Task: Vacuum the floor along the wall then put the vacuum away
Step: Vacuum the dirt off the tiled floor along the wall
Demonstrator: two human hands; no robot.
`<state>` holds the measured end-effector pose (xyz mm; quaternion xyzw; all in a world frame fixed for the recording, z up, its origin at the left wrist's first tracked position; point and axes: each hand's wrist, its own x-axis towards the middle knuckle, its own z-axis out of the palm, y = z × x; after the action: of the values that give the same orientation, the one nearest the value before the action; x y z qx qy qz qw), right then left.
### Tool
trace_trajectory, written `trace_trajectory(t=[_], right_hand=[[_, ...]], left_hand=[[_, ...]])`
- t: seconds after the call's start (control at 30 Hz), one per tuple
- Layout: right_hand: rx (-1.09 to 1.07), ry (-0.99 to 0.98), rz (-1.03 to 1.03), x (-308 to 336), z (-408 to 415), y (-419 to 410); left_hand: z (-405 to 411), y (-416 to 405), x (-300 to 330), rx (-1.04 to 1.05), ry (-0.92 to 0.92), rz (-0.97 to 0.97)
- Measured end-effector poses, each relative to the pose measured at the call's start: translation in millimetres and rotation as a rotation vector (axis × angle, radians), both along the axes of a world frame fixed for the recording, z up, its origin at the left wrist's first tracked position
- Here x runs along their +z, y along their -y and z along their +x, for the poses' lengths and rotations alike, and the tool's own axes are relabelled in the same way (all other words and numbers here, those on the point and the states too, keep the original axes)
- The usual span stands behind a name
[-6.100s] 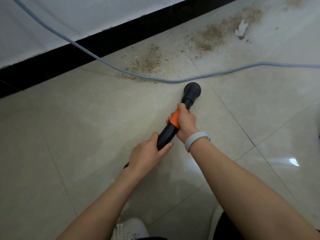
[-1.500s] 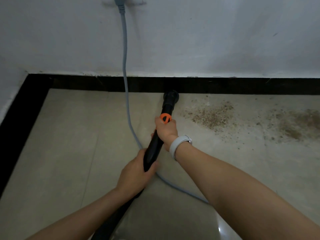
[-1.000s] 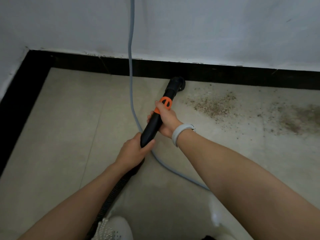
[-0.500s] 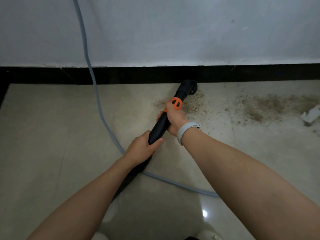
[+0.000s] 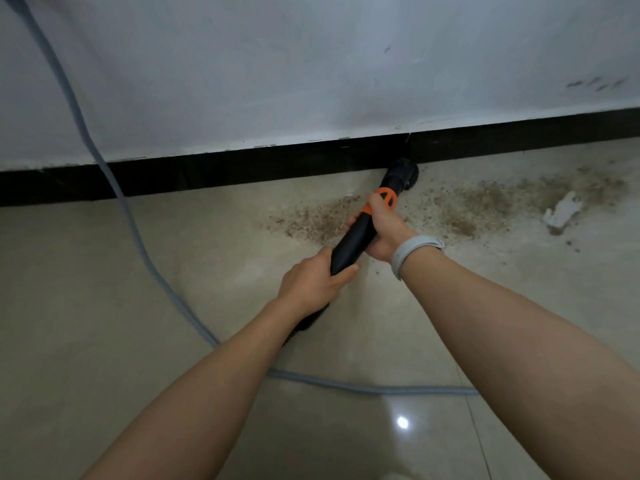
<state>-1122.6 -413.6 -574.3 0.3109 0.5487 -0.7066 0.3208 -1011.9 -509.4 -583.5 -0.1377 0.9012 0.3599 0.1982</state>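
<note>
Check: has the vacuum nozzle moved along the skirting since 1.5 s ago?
Yes. The nozzle moved rightward along the black skirting, from the clean stretch into the dirt patch.

White wall (image 5: 311,64) — black skirting (image 5: 207,171) — tiled floor (image 5: 104,341)

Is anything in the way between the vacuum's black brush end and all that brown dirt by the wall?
Nothing visible blocks it. The brush head sits at the black baseboard, with brown dirt lying open on the floor beside it. The grey cord trails off to the left, behind the hands.
</note>
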Motion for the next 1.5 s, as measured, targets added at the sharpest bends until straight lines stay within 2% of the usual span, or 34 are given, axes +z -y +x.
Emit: trace_trajectory(t=[0.17,0.33,1.03,1.17,1.33,1.5], right_hand=[[0.012,0.0,-0.057,-3,9,5],[0.065,0.038,-0.126,-3,39,43],[0.553,0.148,-0.206,20,142,200],[0.504,0.152,-0.171,19,156,200],[0.354,0.145,-0.144,15,169,177],[0.226,0.172,-0.18,15,177,141]], left_hand=[[14,5,2,0.016,-0.028,-0.076],[50,31,4,0.131,-0.033,-0.134],[179,123,21,0.668,-0.005,-0.193],[190,132,20,0.627,0.003,-0.12],[198,129,21,0.472,0.035,-0.059],[197,114,22,0.299,0.063,-0.12]])
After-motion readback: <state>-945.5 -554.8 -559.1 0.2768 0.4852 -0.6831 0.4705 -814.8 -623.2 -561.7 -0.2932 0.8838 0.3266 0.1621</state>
